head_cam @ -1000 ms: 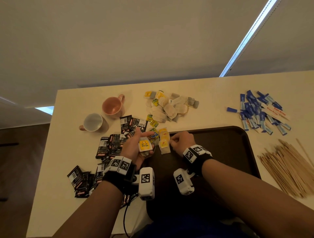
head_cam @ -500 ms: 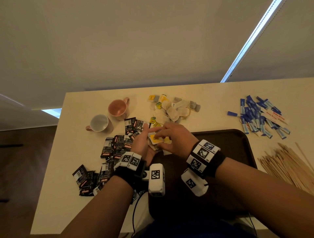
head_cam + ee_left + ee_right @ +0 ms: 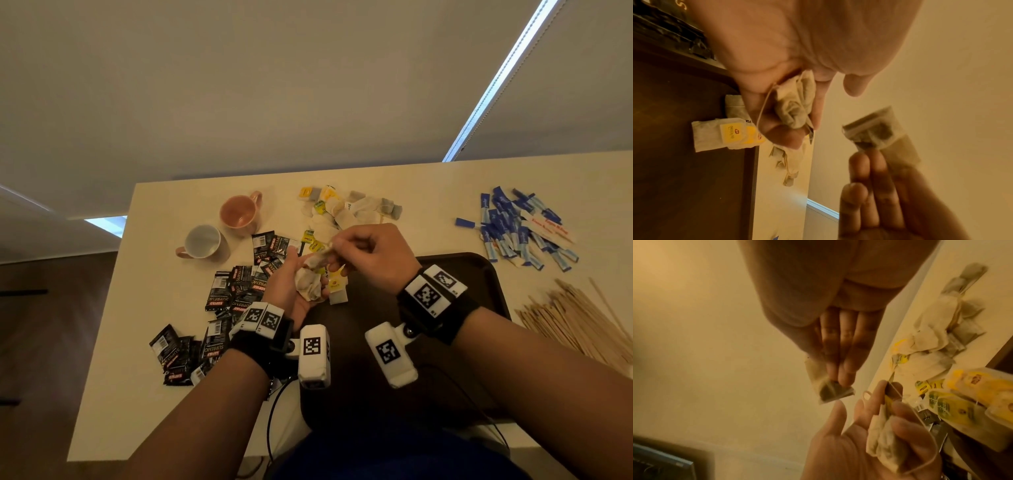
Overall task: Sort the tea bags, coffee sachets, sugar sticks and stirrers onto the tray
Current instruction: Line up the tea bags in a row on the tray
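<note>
A single tea bag [image 3: 826, 386] is pinched in the right hand [image 3: 373, 253] grip, just above the left hand [image 3: 291, 284], whose curled grip clutches bunched tea bags [image 3: 310, 286]. Both hover over the tray [image 3: 479, 274]'s far left corner, where yellow-tagged bags [image 3: 723, 136] lie; more tea bags [image 3: 346, 209] sit at the surface's far edge.

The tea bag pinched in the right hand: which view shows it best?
Right wrist: the tea bag hangs unobstructed from the right hand. Left wrist shows it blurred; head shows a sliver above the left hand.
</note>
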